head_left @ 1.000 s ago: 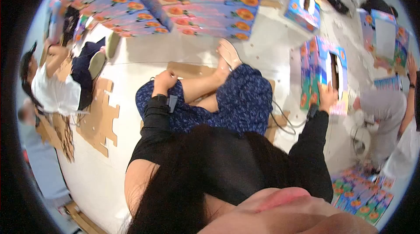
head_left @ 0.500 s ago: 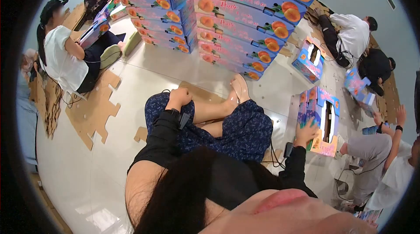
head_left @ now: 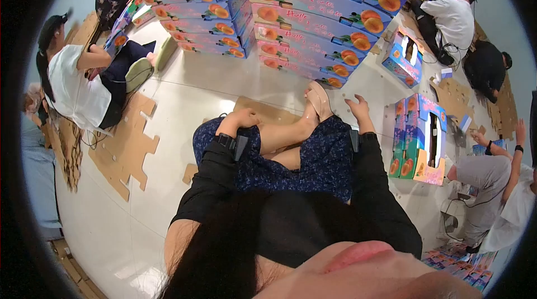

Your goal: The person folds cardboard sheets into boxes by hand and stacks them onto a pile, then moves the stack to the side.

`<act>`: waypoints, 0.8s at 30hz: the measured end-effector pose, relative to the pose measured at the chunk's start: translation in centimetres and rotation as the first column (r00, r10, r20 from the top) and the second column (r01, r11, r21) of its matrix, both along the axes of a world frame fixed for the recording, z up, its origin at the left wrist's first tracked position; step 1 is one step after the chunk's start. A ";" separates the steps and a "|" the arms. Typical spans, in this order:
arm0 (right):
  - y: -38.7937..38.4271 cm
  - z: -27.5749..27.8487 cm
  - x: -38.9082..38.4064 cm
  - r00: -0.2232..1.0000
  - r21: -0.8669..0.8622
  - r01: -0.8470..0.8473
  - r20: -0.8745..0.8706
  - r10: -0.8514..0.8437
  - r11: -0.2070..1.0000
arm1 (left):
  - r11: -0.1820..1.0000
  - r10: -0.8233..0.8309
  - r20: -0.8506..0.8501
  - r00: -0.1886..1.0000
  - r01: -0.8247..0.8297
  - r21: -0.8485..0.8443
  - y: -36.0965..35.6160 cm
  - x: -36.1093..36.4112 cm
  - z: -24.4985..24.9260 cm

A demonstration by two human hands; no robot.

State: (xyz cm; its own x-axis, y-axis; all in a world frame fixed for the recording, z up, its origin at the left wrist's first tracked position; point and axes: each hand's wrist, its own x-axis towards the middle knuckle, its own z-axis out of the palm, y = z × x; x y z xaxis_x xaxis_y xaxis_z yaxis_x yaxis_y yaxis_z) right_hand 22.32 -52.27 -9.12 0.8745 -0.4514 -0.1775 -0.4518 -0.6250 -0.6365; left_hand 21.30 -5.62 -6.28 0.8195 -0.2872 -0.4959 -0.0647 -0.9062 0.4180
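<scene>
My left hand (head_left: 244,118) rests on my bent leg beside the dark blue patterned skirt (head_left: 268,179), fingers loosely bent and nothing visible in them. My right hand (head_left: 359,109) is raised over the floor to the right of my foot, its fingers apart and holding nothing. Nearest to it on that side stand fruit cartons (head_left: 417,137) set close together, pink and blue with a handle slot on top. In front of me rises a tall stack of flat-lying peach-printed cartons (head_left: 305,19); a second stack (head_left: 204,11) adjoins it on the left.
Flat brown cardboard sheets (head_left: 126,148) lie on the left floor near a seated person (head_left: 78,84). Another carton (head_left: 404,58) stands at the far right. Co-workers sit around, one in a white top (head_left: 450,19), and one at the right edge has raised hands (head_left: 519,134).
My right hand has let go of the cartons on the right and moved left and forward. My left hand's fingers have loosened. A co-worker's carton at the right is gone from its earlier spot.
</scene>
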 end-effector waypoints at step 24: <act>3.1 -6.7 7.8 0.886 0.427 -0.006 0.422 -0.194 0.904 | 0.354 0.643 -0.198 0.740 -0.516 -0.780 -1.5 28.3 -11.6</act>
State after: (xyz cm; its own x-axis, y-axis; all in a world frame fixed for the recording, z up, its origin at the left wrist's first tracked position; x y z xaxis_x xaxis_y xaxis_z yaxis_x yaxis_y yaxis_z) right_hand 30.09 -49.13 -15.79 0.8593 -0.5103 0.0346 -0.1009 -0.2355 -0.9666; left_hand 49.63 -7.11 -17.84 0.9685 0.0879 -0.2329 0.2398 -0.0785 0.9676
